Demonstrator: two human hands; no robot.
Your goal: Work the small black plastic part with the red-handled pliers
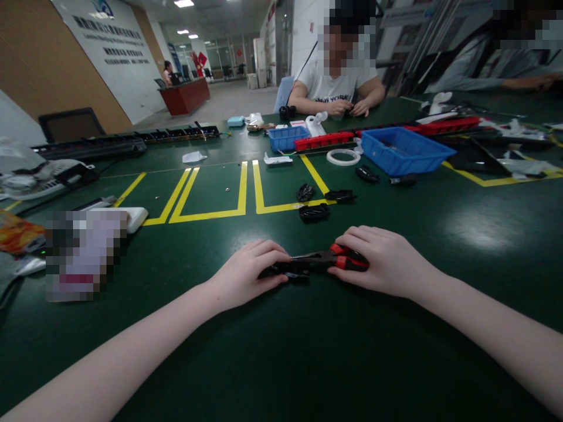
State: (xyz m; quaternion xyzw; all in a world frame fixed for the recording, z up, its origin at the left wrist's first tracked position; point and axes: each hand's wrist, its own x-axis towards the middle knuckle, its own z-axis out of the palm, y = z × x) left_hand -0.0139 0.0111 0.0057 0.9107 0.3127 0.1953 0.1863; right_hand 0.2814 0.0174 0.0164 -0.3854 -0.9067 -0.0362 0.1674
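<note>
My right hand (373,258) is wrapped round the red and black handles of a pair of needle-nose pliers (323,258). The jaws point left and reach the black plastic part (297,272) that my left hand (253,269) pinches just above the table. My fingers cover the left end of that part, and its exact kind is unclear. Beyond my hands lie more dark pieces: a black bundle (305,192), a black part (314,212) and another black part (341,195).
A blue bin (407,158) and a smaller blue bin (288,139) stand on the green table (281,351). A white tape ring (343,156) lies between them. At left are a power bank-like white block (137,218) and a fan (39,176). A co-worker (334,88) sits opposite.
</note>
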